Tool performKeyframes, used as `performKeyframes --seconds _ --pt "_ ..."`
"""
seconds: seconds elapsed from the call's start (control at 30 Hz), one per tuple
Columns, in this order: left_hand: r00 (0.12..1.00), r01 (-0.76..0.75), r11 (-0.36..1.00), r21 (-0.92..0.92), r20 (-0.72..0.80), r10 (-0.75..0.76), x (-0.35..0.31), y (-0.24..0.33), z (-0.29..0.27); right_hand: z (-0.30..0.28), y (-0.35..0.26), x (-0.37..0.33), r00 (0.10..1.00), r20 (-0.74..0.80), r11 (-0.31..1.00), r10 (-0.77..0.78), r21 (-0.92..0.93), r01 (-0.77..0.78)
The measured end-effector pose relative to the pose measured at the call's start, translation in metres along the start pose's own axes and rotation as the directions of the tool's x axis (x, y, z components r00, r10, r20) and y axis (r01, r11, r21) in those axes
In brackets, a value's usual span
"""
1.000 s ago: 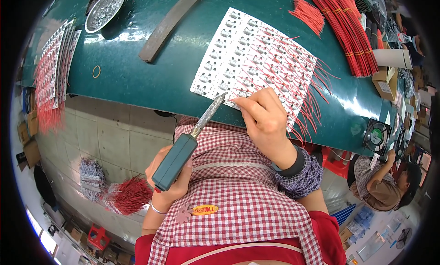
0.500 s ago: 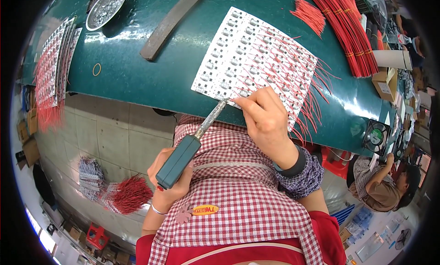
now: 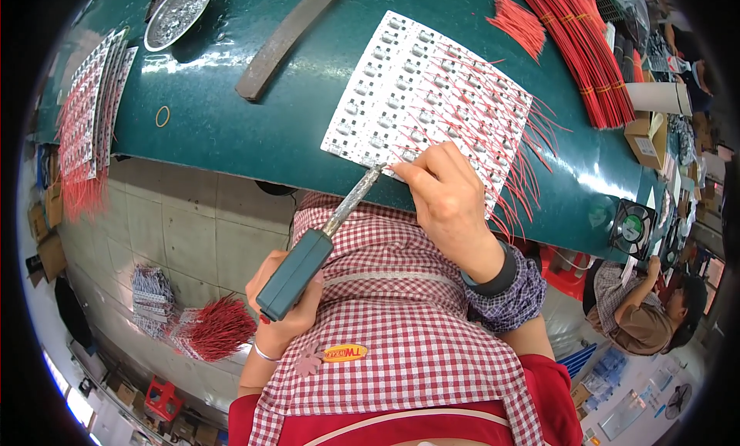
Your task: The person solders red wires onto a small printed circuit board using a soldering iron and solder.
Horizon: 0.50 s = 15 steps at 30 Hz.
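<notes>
A soldering iron [image 3: 296,275] with a blocky dark green handle is gripped in my left hand [image 3: 284,296]. Its worn metal tip reaches the near edge of a white panel of circuit boards [image 3: 362,121], just beside my right fingertips. My right hand [image 3: 451,199] is closed in a pinch on a thin red wire [image 3: 395,167], mostly hidden by the fingers. More red wires [image 3: 518,185] fan out across the panel's right half and past its right edge. The left columns of the panel show small parts without wires.
A metal bowl [image 3: 177,18] and a dark flat bar [image 3: 281,49] lie farther back, with a rubber band [image 3: 163,117] at left. Wired panels [image 3: 92,111] hang over the left edge. Red wire bundles [image 3: 582,60] lie at right, near a small fan [image 3: 632,226] and a person [image 3: 647,311].
The iron's handle has dropped slightly down and left, while its tip stays near the panel's edge. The right hand keeps its pinch almost in place.
</notes>
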<state>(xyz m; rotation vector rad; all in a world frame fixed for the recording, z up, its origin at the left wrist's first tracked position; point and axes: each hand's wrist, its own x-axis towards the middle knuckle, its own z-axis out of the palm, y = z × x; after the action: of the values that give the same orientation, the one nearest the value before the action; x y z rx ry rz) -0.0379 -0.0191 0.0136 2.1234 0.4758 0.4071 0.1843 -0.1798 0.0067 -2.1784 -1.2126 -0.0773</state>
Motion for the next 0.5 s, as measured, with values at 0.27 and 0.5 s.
performKeyframes --seconds 0.27,0.5 --pt "0.999 0.031 0.999 -0.023 -0.019 -0.031 -0.012 -0.008 0.001 0.001 -0.001 0.000 1.000 -0.015 1.000 0.004 0.003 -0.004" --pt "1.000 0.003 1.000 -0.015 -0.019 -0.004 -0.001 0.001 0.003 0.002 -0.002 -0.001 0.999 -0.029 1.000 0.021 0.006 -0.021"
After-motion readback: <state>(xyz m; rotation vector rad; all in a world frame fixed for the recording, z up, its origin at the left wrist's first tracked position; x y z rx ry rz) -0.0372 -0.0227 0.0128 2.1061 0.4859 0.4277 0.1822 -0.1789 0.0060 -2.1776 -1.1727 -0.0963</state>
